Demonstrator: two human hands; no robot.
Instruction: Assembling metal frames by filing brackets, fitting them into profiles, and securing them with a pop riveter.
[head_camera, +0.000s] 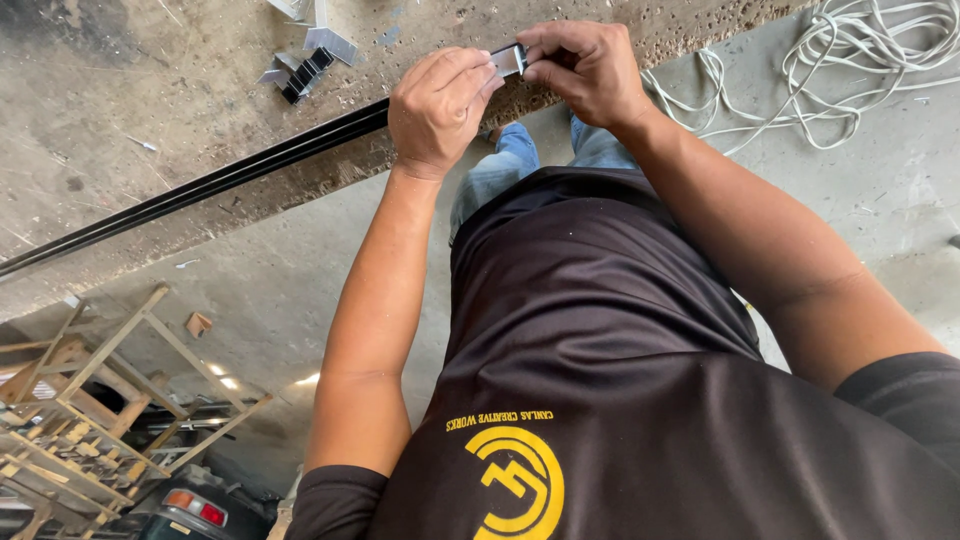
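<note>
A long black metal profile (200, 187) runs from the left edge up to my hands, lying across a rough worn worktop (120, 90). My left hand (437, 108) grips its near end from above. My right hand (582, 68) pinches a small shiny metal end piece (508, 60) against that end of the profile. Both hands meet just above my knees in blue jeans (510, 160). The profile's tip is hidden under my fingers.
Small metal brackets and black offcuts (305, 60) lie on the worktop behind the profile. A tangle of white cable (850, 70) lies on the concrete floor at right. Wooden frames (100, 400) stand at lower left, with part of a vehicle (190, 505) below them.
</note>
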